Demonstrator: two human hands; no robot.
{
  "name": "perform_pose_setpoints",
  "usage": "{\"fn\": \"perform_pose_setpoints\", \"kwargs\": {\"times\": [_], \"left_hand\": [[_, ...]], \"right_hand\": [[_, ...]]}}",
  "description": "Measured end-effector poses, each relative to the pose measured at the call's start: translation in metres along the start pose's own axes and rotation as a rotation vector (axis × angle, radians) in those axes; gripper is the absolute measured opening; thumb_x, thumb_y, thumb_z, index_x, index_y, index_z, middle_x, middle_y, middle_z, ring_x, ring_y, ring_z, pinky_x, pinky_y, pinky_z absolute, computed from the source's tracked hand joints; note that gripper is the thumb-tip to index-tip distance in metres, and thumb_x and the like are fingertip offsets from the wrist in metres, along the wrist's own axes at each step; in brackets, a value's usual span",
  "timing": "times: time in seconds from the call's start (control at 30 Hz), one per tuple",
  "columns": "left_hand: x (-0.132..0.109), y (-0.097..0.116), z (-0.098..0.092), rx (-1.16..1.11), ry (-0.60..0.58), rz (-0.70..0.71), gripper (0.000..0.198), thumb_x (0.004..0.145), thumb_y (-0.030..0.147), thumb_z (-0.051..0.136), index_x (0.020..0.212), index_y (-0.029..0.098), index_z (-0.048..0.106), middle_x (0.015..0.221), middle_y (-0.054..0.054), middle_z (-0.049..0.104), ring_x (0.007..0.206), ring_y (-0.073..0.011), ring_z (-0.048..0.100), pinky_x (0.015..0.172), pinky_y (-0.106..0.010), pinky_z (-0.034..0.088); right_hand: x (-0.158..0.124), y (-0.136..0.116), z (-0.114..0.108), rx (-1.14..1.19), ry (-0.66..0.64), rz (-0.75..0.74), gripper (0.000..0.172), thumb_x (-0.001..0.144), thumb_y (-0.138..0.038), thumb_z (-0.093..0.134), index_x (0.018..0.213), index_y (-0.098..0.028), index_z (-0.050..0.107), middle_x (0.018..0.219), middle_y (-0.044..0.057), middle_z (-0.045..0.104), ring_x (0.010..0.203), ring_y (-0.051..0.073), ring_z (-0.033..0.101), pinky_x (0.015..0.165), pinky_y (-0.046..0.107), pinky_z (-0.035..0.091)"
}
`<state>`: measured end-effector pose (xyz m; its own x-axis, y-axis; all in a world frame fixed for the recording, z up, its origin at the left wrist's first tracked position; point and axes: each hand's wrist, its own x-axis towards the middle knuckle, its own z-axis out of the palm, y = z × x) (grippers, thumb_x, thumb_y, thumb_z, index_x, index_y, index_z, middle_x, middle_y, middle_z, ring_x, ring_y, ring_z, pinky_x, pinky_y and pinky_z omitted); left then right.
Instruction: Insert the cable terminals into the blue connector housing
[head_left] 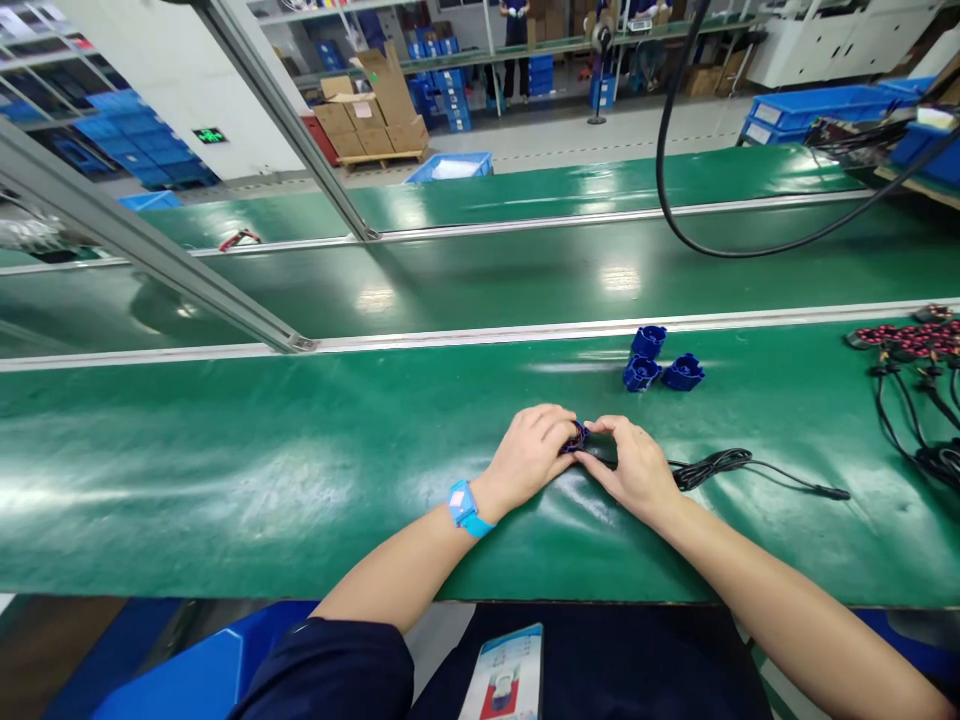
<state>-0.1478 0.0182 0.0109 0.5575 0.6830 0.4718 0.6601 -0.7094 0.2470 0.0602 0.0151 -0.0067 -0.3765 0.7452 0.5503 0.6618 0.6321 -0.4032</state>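
Note:
Both hands meet over the green work surface (300, 470). My left hand (529, 450), with a blue wrist strap (465, 507), is closed round a small dark blue part (576, 437) with red inside. My right hand (637, 465) pinches the same part from the right, fingers pressed together. A thin black cable (750, 467) runs from under my right hand off to the right, lying on the surface. Three blue plastic caps (658, 362) sit in a cluster just beyond my hands.
Several black cables with dark red coils (911, 345) lie at the right edge. A metal rail (480, 335) divides the surface from the green conveyor behind. A slanted metal strut (150, 265) crosses on the left. A thick black hose (675, 190) hangs at the right. A person (515, 45) stands far back.

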Motion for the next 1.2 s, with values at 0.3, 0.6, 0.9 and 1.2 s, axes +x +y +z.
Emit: {"fn": "perform_pose_setpoints", "kwargs": {"times": [0.3, 0.6, 0.9, 1.2], "left_hand": [[-0.002, -0.013, 0.007, -0.366, -0.046, -0.386, 0.061, 0.072, 0.041, 0.089, 0.112, 0.023, 0.047, 0.107, -0.003, 0.066, 0.099, -0.0242, 0.069, 0.086, -0.038, 0.058], [-0.002, -0.013, 0.008, -0.404, -0.024, -0.394, 0.062, 0.070, 0.037, 0.090, 0.112, 0.023, 0.046, 0.108, -0.003, 0.067, 0.099, -0.0233, 0.070, 0.088, -0.038, 0.059], [-0.001, -0.007, 0.003, -0.412, -0.065, -0.424, 0.064, 0.069, 0.028, 0.091, 0.115, 0.023, 0.046, 0.110, -0.002, 0.068, 0.101, -0.0225, 0.071, 0.087, -0.037, 0.060], [-0.003, -0.008, 0.004, -0.418, -0.081, -0.393, 0.065, 0.069, 0.018, 0.090, 0.119, 0.023, 0.048, 0.115, -0.003, 0.068, 0.103, -0.0213, 0.071, 0.091, -0.037, 0.059]], "right_hand": [[0.007, -0.007, -0.005, -0.220, -0.042, -0.197, 0.026, 0.098, -0.028, 0.059, 0.120, -0.014, 0.062, 0.114, 0.009, 0.070, 0.100, 0.021, 0.063, 0.086, 0.036, 0.048], [0.012, -0.013, -0.005, -0.215, -0.131, -0.164, 0.028, 0.097, -0.024, 0.054, 0.119, -0.010, 0.064, 0.111, 0.014, 0.064, 0.097, 0.024, 0.057, 0.083, 0.037, 0.053], [0.007, -0.010, -0.002, -0.095, -0.144, -0.096, 0.035, 0.097, -0.023, 0.051, 0.132, -0.018, 0.055, 0.113, 0.012, 0.059, 0.095, 0.021, 0.059, 0.080, 0.036, 0.059], [0.020, -0.014, -0.005, -0.165, -0.202, -0.138, 0.031, 0.087, -0.019, 0.056, 0.117, -0.016, 0.061, 0.102, 0.011, 0.061, 0.089, 0.024, 0.056, 0.075, 0.039, 0.056]]}}
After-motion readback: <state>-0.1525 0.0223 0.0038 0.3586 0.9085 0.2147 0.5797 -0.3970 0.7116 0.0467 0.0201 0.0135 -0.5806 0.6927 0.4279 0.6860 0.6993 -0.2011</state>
